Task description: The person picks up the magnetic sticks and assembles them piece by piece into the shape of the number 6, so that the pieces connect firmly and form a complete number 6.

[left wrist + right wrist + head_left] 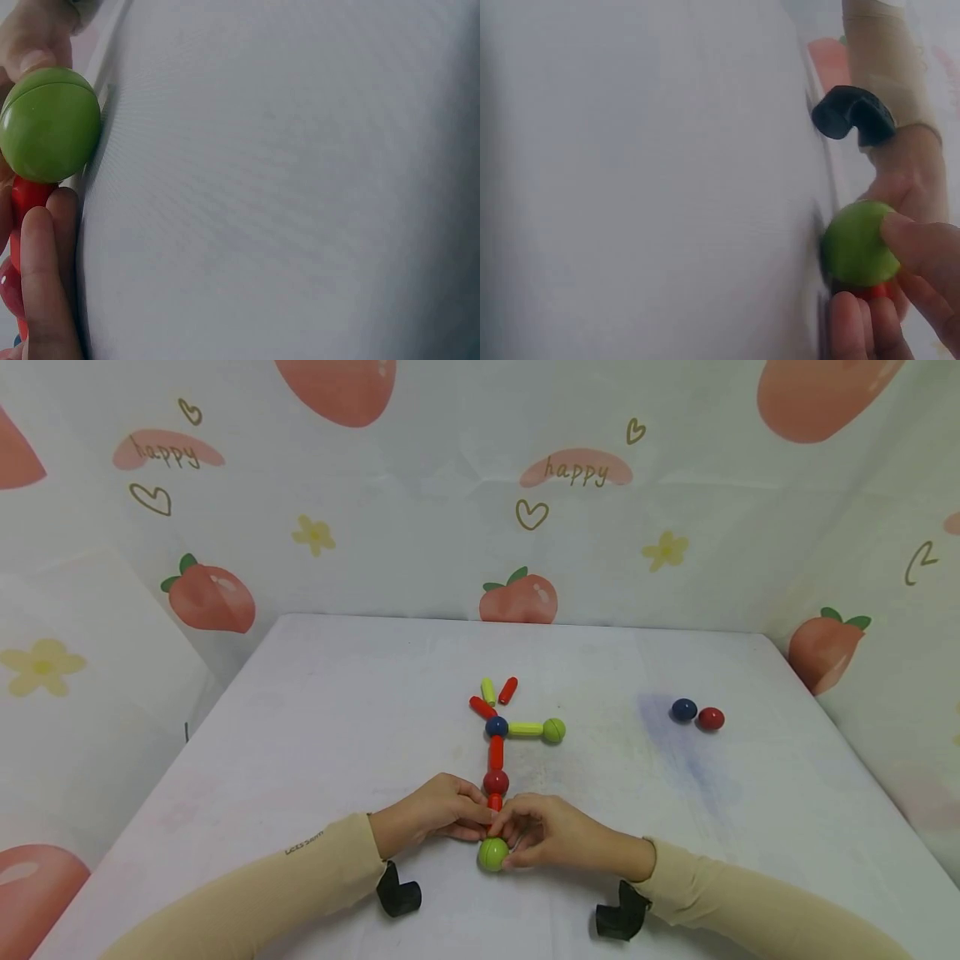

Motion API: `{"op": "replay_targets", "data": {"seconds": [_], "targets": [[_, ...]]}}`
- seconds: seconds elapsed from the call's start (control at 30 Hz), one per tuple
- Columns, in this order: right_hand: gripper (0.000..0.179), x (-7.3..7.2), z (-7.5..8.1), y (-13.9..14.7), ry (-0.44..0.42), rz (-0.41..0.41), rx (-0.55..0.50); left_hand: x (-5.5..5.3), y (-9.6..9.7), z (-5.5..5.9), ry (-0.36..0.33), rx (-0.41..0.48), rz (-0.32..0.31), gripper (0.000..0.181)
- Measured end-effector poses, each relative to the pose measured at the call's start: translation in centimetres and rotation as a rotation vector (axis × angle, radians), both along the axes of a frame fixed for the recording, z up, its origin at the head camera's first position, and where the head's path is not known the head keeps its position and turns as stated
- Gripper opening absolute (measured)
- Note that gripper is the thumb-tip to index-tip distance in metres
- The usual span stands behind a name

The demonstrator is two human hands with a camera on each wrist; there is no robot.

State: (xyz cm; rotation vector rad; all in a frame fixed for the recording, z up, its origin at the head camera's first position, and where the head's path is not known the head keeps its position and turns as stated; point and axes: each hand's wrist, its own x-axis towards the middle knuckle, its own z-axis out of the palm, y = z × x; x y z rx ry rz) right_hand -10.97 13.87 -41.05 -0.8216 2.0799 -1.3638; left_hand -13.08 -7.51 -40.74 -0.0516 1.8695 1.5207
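A chain of toy balls and rods lies on the table in the head view. At its near end is a green ball (492, 855), joined to a red rod (494, 802). My left hand (442, 807) pinches that rod from the left. From the right, my right hand (558, 831) grips the green ball, its thumb on the ball's side in the right wrist view and other fingers by the rod. Beyond the rod come a red ball (496, 782), another red rod (497, 753) and a blue ball (497, 727). A yellow-green rod (525, 729) runs right to a second green ball (554, 731).
A red rod (482, 707) points up-left from the blue ball. Near it lie a yellow-green rod (488, 691) and a tilted red rod (508, 690). Farther right sit a loose blue ball (684, 710) and red ball (711, 719). A patterned cloth backdrop (420, 527) rises behind the table.
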Motion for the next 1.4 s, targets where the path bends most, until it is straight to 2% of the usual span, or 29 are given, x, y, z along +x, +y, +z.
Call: {"op": "replay_targets", "data": {"seconds": [0.17,0.33,0.47,0.63,0.83,0.97,1.1,1.27,1.4], "targets": [[0.031,-0.7,1.4,0.3,0.047,-0.046,0.014,0.1,0.1,0.1,0.002,-0.004,0.006,0.014],[0.033,-2.2,3.1,1.1,0.12,-0.085,-0.014,0.0,0.1,0.1,0.013,-0.023,-0.002,0.017],[0.034,-4.0,4.8,2.1,0.166,-0.147,-0.016,0.0,0.1,0.1,0.008,-0.032,0.001,0.018],[0.033,-6.5,7.2,3.5,0.229,-0.274,-0.035,0.0,0.1,0.2,0.005,-0.03,-0.005,0.018],[0.03,-9.8,8.8,4.6,0.316,-0.376,-0.016,0.0,0.0,0.3,0.005,-0.031,-0.006,0.018],[0.031,-12.0,9.4,4.4,0.324,-0.402,0.071,0.0,0.0,0.3,0.005,-0.032,-0.009,0.018],[0.032,-14.3,9.5,3.5,0.285,-0.41,0.129,0.1,0.0,0.2,0.007,-0.035,-0.011,0.019],[0.032,-17.0,8.7,2.0,0.205,-0.386,0.16,0.1,0.0,0.2,0.014,-0.038,-0.014,0.019],[0.034,-18.4,7.7,1.0,0.153,-0.356,0.216,0.0,0.0,0.2,0.017,-0.04,-0.014,0.019]]}}
